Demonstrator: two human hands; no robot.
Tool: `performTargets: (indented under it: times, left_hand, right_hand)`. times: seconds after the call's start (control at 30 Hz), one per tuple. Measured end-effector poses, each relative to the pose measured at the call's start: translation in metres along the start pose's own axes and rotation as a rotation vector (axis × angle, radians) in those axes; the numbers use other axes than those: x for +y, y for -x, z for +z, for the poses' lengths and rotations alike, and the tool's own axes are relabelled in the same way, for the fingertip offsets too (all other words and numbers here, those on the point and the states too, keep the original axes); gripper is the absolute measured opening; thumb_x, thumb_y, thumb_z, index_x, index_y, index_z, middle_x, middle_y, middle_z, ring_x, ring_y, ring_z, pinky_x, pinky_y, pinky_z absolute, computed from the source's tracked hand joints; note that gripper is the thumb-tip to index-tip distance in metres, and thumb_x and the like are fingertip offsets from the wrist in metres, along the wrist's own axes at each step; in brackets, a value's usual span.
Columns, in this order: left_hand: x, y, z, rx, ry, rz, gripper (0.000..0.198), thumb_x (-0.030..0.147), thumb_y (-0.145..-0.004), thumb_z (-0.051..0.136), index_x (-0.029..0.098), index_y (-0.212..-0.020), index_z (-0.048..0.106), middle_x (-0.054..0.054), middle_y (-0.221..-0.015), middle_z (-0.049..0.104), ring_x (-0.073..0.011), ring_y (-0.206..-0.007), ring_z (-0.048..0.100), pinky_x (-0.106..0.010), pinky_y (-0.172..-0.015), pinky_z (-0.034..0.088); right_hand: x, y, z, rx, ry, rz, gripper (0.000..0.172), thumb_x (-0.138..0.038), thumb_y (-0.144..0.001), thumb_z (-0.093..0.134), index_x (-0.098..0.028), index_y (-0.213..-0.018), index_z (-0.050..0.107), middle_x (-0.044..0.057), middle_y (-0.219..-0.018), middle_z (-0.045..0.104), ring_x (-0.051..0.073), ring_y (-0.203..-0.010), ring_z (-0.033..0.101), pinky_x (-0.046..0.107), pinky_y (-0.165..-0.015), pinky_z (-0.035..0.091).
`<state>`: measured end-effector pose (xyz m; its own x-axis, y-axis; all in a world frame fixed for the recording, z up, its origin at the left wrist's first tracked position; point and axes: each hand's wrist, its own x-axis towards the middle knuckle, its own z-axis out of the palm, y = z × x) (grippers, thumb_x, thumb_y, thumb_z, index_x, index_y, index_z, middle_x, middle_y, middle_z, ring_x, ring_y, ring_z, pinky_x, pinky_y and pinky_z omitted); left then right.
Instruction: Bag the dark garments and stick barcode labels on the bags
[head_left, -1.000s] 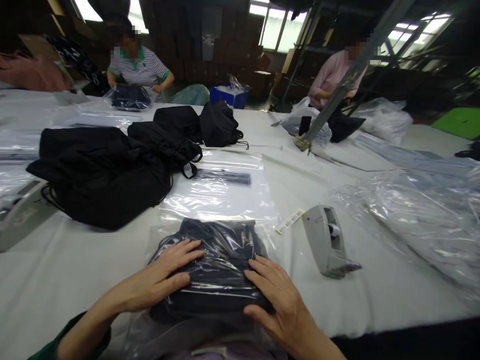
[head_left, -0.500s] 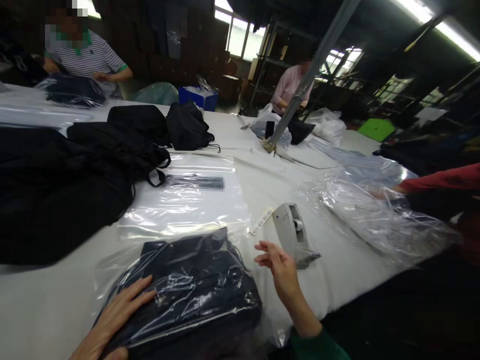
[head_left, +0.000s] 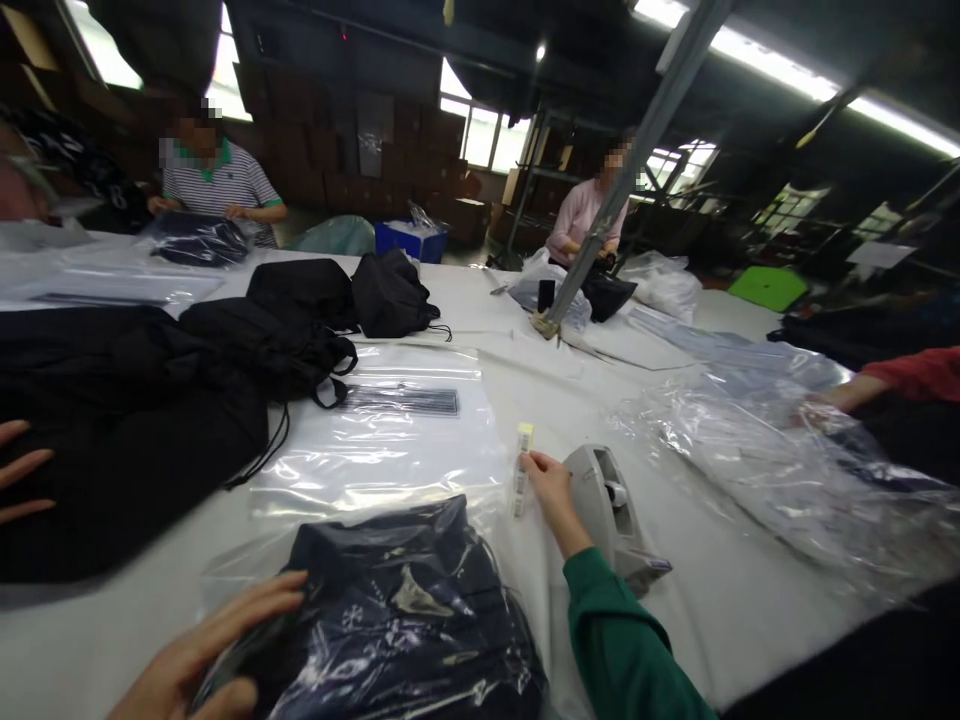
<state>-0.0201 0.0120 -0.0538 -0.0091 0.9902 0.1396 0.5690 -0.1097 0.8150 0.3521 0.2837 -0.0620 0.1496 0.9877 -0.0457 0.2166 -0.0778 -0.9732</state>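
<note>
A folded dark navy garment (head_left: 390,600) lies in a clear plastic bag in front of me. My left hand (head_left: 217,640) rests on the left side of that bag, fingers stretched out. Beyond the bag's right corner, my right hand (head_left: 551,490) pinches a narrow strip of barcode stickers (head_left: 520,485) between thumb and fingers. The strip stands out from my fingertips, with a yellowish far end. Just right of my hand is a grey tape dispenser (head_left: 600,490). Flat clear bags (head_left: 390,450) with a printed dark block lie beyond the garment.
Black drawstring bags (head_left: 187,400) are heaped on the left, where another person's hand (head_left: 22,465) reaches in. At right, a red-sleeved arm (head_left: 900,375) touches loose clear plastic (head_left: 720,440). A slanted metal post (head_left: 622,190) meets the far table (head_left: 480,300). Two people work beyond.
My right hand has moved forward and closed on the sticker strip, which has turned more upright. Another person's hand has appeared at the left edge. The whole view has shifted with my head.
</note>
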Motion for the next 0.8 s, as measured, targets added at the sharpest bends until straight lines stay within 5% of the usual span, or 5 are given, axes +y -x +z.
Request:
performTargets:
  times: [0.17,0.3,0.47,0.63,0.8]
  left_hand:
    - [0.079,-0.088,-0.013,0.098,0.055,0.11,0.048,0.038,-0.088,0.063,0.025,-0.133,0.053,-0.006,-0.112,0.067,-0.0161,-0.085,0.065,-0.035,-0.095,0.049]
    - [0.122,-0.143,0.008,-0.011,0.17,0.261,0.072,0.031,-0.077,0.075,0.027,-0.142,0.044,-0.007,-0.128,0.059,-0.0103,-0.072,0.06,-0.028,-0.077,0.053]
    - [0.125,-0.163,0.032,-0.005,0.362,0.233,0.05,0.032,-0.078,0.075,0.016,-0.123,0.061,-0.003,-0.09,0.068,-0.0153,-0.078,0.062,-0.029,-0.078,0.051]
    - [0.124,-0.163,0.039,-0.155,0.624,0.17,0.031,0.039,-0.08,0.072,0.012,-0.094,0.065,-0.003,-0.083,0.065,-0.0158,-0.078,0.06,-0.027,-0.075,0.049]
    - [0.127,-0.163,0.05,-0.092,0.486,0.187,0.033,0.042,-0.09,0.058,0.014,-0.072,0.057,0.004,-0.065,0.049,-0.0103,-0.064,0.046,-0.021,-0.059,0.038]
  right_hand:
    - [-0.051,0.05,0.031,-0.358,-0.093,-0.092,0.045,-0.048,-0.066,0.078,-0.011,-0.09,0.076,0.005,-0.077,0.072,0.017,-0.068,0.06,0.029,-0.063,0.048]
    - [-0.093,0.092,0.048,-0.551,-0.136,-0.187,0.031,-0.044,-0.074,0.076,-0.015,-0.084,0.076,0.003,-0.074,0.071,0.016,-0.065,0.06,0.028,-0.063,0.049]
    - [-0.112,0.112,0.054,-0.574,-0.154,-0.243,0.031,-0.046,-0.077,0.074,-0.015,-0.083,0.075,0.004,-0.075,0.071,0.018,-0.069,0.061,0.028,-0.064,0.051]
    - [-0.112,0.115,0.055,-0.53,-0.197,-0.252,0.03,-0.045,-0.078,0.075,-0.015,-0.082,0.075,0.003,-0.07,0.068,0.015,-0.063,0.058,0.026,-0.059,0.049]
    - [-0.108,0.116,0.057,-0.466,-0.219,-0.268,0.027,-0.042,-0.077,0.076,-0.015,-0.082,0.074,0.0,-0.062,0.063,0.012,-0.055,0.054,0.025,-0.054,0.047]
